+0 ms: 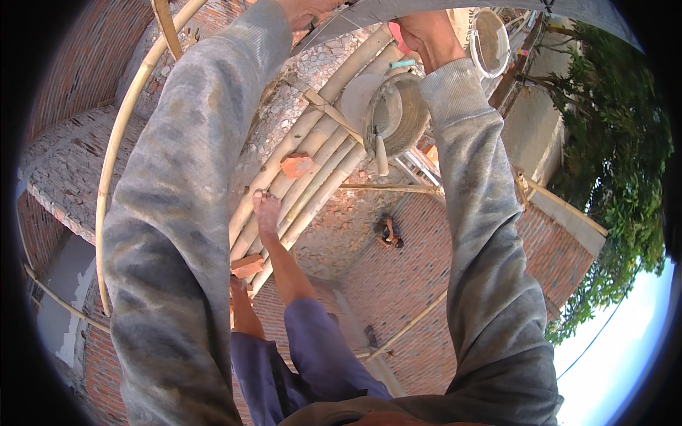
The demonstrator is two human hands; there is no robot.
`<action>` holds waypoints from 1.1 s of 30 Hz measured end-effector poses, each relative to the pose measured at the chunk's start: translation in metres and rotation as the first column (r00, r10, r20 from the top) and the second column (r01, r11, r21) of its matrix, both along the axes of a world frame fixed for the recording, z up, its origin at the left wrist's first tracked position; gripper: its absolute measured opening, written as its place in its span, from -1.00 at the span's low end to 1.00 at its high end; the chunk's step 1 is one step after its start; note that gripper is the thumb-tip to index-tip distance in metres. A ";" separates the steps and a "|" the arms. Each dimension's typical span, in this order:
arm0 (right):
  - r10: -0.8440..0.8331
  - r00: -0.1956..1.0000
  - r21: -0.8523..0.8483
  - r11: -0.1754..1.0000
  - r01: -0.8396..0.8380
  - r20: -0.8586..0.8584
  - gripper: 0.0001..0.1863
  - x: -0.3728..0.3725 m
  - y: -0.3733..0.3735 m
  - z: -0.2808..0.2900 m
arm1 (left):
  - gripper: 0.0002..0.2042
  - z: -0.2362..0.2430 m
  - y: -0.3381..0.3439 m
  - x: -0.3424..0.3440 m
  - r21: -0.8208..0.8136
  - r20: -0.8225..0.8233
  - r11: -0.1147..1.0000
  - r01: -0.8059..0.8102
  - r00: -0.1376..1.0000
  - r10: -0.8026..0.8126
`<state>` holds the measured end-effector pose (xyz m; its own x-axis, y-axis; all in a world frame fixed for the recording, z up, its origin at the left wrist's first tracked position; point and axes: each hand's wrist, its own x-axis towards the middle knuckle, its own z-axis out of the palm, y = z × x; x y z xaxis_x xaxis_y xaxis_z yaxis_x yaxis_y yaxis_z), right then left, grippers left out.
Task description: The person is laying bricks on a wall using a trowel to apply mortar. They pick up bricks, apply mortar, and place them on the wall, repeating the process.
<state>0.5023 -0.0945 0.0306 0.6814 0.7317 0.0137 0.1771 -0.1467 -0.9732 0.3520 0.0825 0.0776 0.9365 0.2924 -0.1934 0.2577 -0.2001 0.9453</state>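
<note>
Hands (426, 32) raised, grips hidden overhead

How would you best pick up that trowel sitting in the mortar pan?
Probably by its pale handle, which sticks out over the pan rim toward the person's feet. Come from that near side, above the bamboo; the blade end lies inside the pan.

a grey, mortar-caked pan (398, 113) sits tilted on the bamboo scaffold poles (312, 163), a trowel (381, 155) handle hanging over its near rim; a broken red brick (296, 165) lies just beside it.
</note>
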 end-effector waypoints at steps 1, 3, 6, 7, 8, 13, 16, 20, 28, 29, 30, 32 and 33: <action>-0.027 0.998 -0.004 1.000 0.027 -0.052 -0.80 -0.001 0.001 0.004 | -0.72 0.001 0.001 -0.001 0.027 0.063 0.999 0.041 0.997 -0.043; 0.075 0.931 -0.155 0.988 -0.020 0.356 -0.79 -0.001 -0.001 0.020 | -0.71 -0.003 -0.006 -0.009 -0.275 0.120 0.959 -0.064 0.988 0.101; 0.359 0.261 -0.344 0.934 -0.101 0.896 -0.71 0.003 -0.020 0.050 | -0.71 -0.010 -0.007 -0.019 -0.357 0.168 0.914 -0.190 0.950 0.263; 0.318 0.393 -0.310 0.947 -0.087 0.863 -0.71 0.002 -0.023 0.050 | -0.72 -0.012 -0.007 -0.023 -0.324 0.188 0.917 -0.231 0.935 0.301; 0.302 0.435 -0.302 0.951 -0.072 0.848 -0.71 0.003 -0.026 0.052 | -0.75 -0.015 -0.010 -0.031 -0.326 0.147 0.909 -0.261 0.935 0.321; 0.333 0.412 -0.362 0.932 -0.009 0.848 -0.70 0.005 -0.031 0.026 | -0.81 -0.024 -0.034 -0.072 -0.246 -0.124 0.929 -0.276 0.960 0.253; 0.376 0.383 -0.415 0.910 0.021 0.844 -0.69 0.005 -0.029 0.003 | -0.72 -0.030 -0.044 -0.076 -0.421 -0.100 0.854 -0.305 0.952 0.291; 0.446 0.360 -0.501 0.863 0.070 0.819 -0.68 0.003 -0.032 -0.009 | -0.76 -0.038 -0.047 -0.069 -0.417 -0.061 0.851 -0.319 0.944 0.324; 0.478 0.525 -0.599 0.797 0.078 0.704 -0.69 -0.002 -0.007 0.002 | -0.81 -0.063 -0.044 -0.056 -0.148 0.177 0.860 -0.488 0.843 0.509; 0.486 0.648 -0.666 0.744 0.046 0.587 -0.69 -0.001 0.000 0.002 | -0.82 -0.066 -0.044 -0.055 -0.162 0.164 0.863 -0.479 0.849 0.502; 0.475 0.755 -0.725 0.689 0.001 0.452 -0.69 -0.001 0.005 0.002 | -0.83 -0.068 -0.044 -0.055 -0.175 0.149 0.865 -0.470 0.856 0.495; 0.509 0.538 -0.550 0.830 -0.097 0.672 -0.70 -0.004 0.009 0.002 | -0.84 -0.071 -0.044 -0.053 -0.240 0.148 0.856 -0.458 0.854 0.499; 0.485 0.416 -0.459 0.873 -0.168 0.769 -0.71 -0.005 0.009 0.003 | -0.84 -0.071 -0.045 -0.053 -0.292 0.163 0.842 -0.454 0.843 0.512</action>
